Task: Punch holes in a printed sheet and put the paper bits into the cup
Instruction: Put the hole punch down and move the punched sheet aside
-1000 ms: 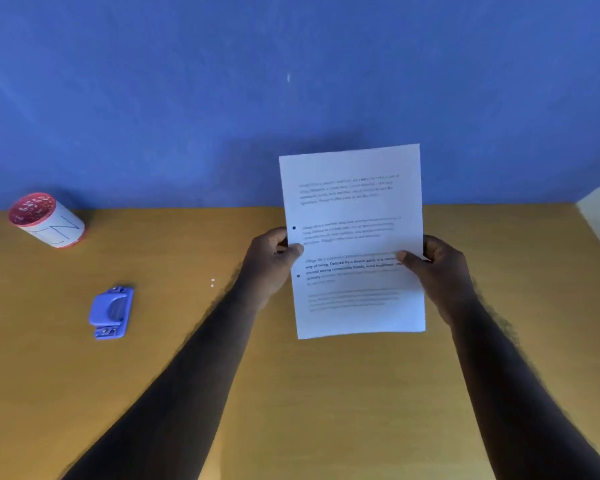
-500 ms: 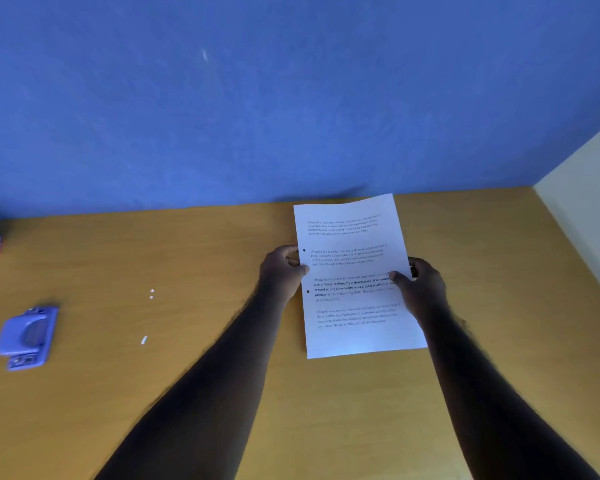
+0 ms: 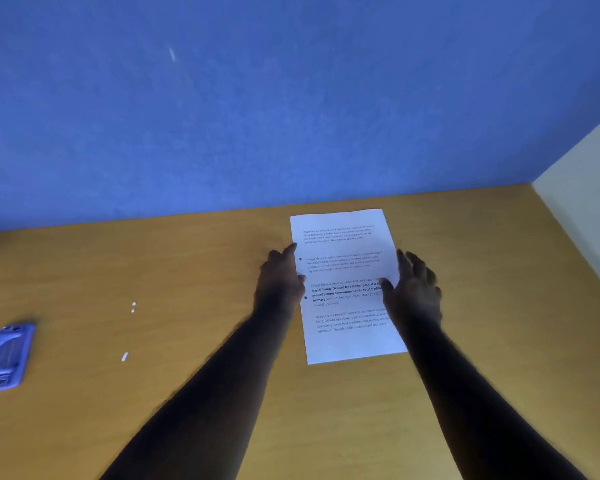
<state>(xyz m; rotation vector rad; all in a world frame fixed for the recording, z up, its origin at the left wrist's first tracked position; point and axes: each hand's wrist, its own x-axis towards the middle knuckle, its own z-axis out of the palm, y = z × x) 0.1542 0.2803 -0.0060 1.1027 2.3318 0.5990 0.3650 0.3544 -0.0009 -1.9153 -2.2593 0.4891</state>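
Observation:
The printed sheet lies flat on the wooden table, right of centre, with two punched holes along its left edge. My left hand rests at that left edge with fingers spread, thumb on the paper. At the right edge my right hand is spread too, its thumb touching the sheet. Neither hand grips anything. The blue hole punch sits at the far left. A few white paper bits lie on the table between punch and sheet. The cup is out of view.
A blue wall runs along the back of the table. A pale wall or panel bounds the right side. Another small paper bit lies nearer the front.
The sheet was held up in both hands; it has come down flat on the table and both hands have let go. The view has swung right, so the cup has left the frame.

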